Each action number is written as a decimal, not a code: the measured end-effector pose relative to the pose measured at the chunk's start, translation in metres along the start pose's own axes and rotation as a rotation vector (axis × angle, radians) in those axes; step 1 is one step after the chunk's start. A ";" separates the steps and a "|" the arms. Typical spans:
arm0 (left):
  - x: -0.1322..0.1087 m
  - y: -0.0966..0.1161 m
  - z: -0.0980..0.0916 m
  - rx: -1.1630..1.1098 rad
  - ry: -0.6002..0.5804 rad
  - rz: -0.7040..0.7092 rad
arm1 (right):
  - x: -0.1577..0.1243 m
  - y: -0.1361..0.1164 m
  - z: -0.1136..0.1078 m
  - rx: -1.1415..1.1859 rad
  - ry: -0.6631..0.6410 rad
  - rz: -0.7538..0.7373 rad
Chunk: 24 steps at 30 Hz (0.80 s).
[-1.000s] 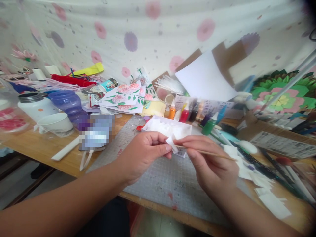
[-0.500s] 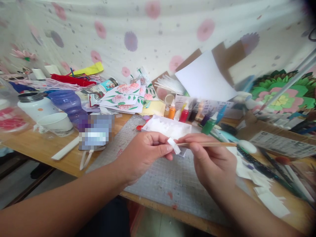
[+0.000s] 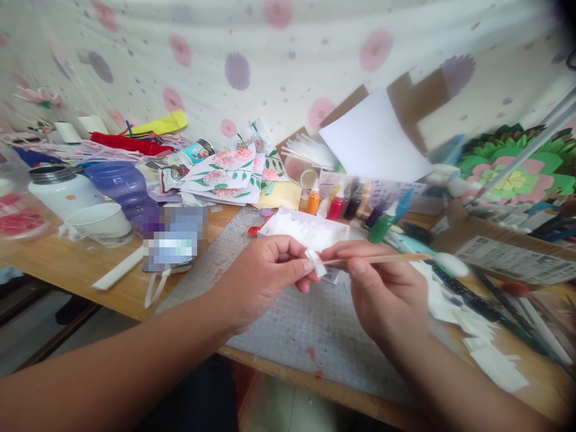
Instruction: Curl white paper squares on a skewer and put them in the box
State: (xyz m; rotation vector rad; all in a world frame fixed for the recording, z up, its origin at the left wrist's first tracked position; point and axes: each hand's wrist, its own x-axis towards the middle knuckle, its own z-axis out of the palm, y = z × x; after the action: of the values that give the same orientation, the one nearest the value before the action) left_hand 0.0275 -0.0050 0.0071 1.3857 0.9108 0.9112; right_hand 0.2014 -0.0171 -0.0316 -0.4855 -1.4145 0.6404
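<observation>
Between the thumb and fingers of my left hand point(image 3: 270, 273) is pinched a small white strip point(image 3: 315, 263), which looks like paper or tissue. My right hand point(image 3: 389, 288) is closed around a thin wooden stick point(image 3: 391, 258), held almost level. The stick's left end meets the white strip; its far tip points right. Just behind my hands stands a white box point(image 3: 339, 230) filled with fluffy white pieces. Both hands are above a grey cutting mat point(image 3: 279, 342).
Paint bottles, among them a green one point(image 3: 383, 223), stand behind the box. White paper scraps point(image 3: 492, 363) and brushes lie at the right, near a cardboard box point(image 3: 499, 258). A white cup point(image 3: 101, 225), a blurred-out device point(image 3: 173, 240) and flower pictures point(image 3: 225, 174) are at the left.
My hands and the stick have barely moved. The left end of the stick stays at the white strip, and the view has shifted slightly.
</observation>
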 end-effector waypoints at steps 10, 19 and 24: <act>-0.001 0.004 0.003 0.071 0.021 -0.030 | 0.000 -0.001 0.000 -0.145 0.001 -0.049; -0.003 0.006 0.006 -0.022 0.019 -0.048 | -0.002 -0.003 0.004 0.019 0.057 0.101; -0.001 0.006 0.006 -0.026 0.037 -0.040 | -0.001 -0.001 0.002 -0.005 0.006 0.017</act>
State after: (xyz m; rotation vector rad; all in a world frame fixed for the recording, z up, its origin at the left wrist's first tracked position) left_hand 0.0322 -0.0086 0.0129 1.3282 0.9485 0.9182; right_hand 0.1991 -0.0185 -0.0317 -0.5032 -1.4080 0.6487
